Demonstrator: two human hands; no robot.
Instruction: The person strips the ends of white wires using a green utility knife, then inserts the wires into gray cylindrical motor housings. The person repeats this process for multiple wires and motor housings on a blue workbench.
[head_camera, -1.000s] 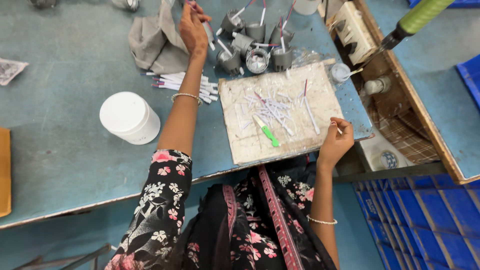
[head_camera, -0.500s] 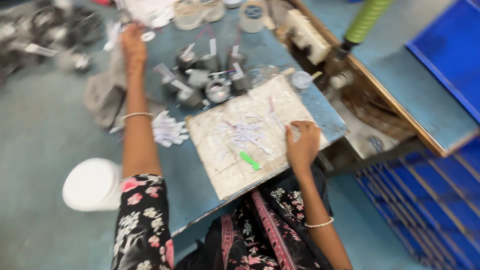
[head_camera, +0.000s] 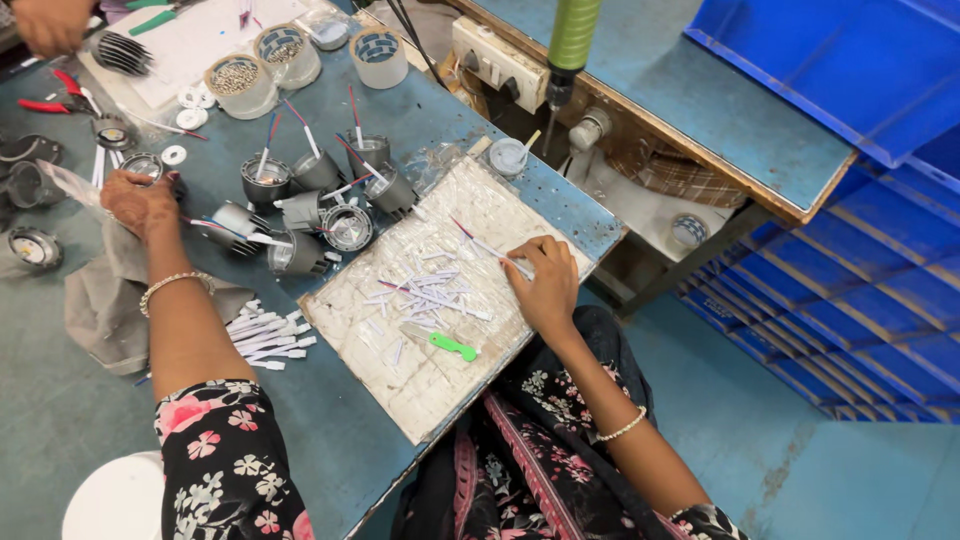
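Your blue-green workbench (head_camera: 60, 420) carries a worn white work board (head_camera: 400, 375) near its front edge, strewn with short white wire pieces (head_camera: 425, 295) and a small green tool (head_camera: 452, 346). Just left of the board lies a loose bundle of white strips (head_camera: 262, 335), beside a grey cloth (head_camera: 100, 310). Behind the board you have a cluster of grey lamp housings (head_camera: 305, 215) with red and white leads. Farther back stand tubs of small parts (head_camera: 238, 85), white rings (head_camera: 174, 155) and red-handled pliers (head_camera: 45, 104). A white round container (head_camera: 110, 500) sits at the near left corner.
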